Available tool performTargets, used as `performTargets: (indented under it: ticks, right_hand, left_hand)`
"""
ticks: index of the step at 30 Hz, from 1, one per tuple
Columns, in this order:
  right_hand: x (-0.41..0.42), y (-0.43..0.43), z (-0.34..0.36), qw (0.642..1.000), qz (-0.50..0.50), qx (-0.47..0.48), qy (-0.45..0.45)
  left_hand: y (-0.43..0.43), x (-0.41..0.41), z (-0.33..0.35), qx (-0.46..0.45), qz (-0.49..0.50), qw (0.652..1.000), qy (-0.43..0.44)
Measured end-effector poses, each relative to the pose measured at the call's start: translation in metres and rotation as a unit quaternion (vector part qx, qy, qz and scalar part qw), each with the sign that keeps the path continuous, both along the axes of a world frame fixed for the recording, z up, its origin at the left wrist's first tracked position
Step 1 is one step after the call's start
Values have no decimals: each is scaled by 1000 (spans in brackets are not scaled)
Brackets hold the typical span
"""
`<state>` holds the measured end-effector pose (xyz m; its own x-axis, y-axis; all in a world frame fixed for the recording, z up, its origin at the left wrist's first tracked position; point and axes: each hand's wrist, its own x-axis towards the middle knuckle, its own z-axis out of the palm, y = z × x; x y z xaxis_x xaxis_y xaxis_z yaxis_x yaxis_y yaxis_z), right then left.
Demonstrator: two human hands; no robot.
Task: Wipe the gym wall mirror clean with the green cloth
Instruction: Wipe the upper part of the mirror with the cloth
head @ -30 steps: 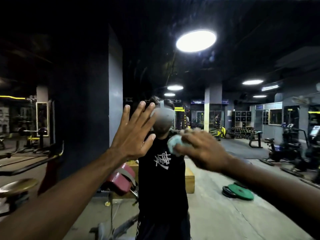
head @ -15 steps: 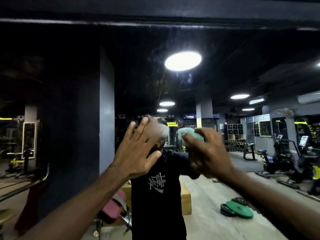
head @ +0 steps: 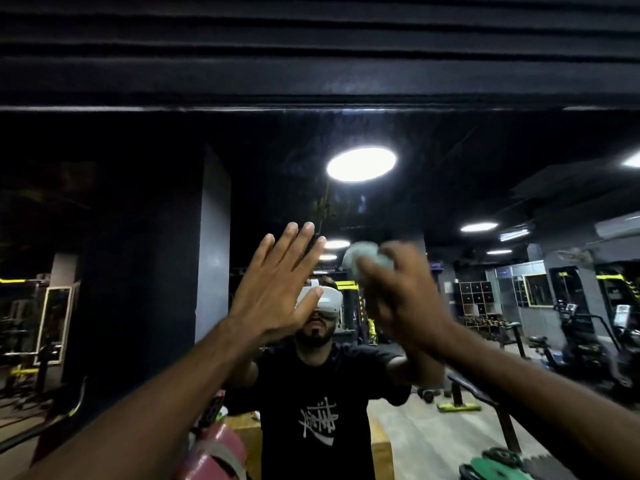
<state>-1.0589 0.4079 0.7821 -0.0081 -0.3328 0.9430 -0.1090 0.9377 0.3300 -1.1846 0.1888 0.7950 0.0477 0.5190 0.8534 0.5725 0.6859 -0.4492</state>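
Now the right hand [head: 405,299], fingers bunched around the crumpled pale-green cloth [head: 363,258], has swept higher up the large gym wall mirror [head: 485,174] than a second ago. The left hand [head: 277,289] stays spread flat, seemingly braced on the glass. The wiping is probably nearing the mirror's upper band.

text: none legible | black T-shirt [head: 294,382]: white scrawled print [head: 319,424], unreadable
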Motion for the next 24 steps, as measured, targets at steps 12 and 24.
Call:
performTargets:
  ticks: [12, 24]
  right_hand:
    - [-2, -8, 41, 998, -47, 28, -1]
    - [13, 1, 21, 996, -77, 26, -39]
  left_hand:
    - [5, 6, 23, 19, 7, 1000, -5]
    - [13, 13, 11, 44, -16, 999, -24]
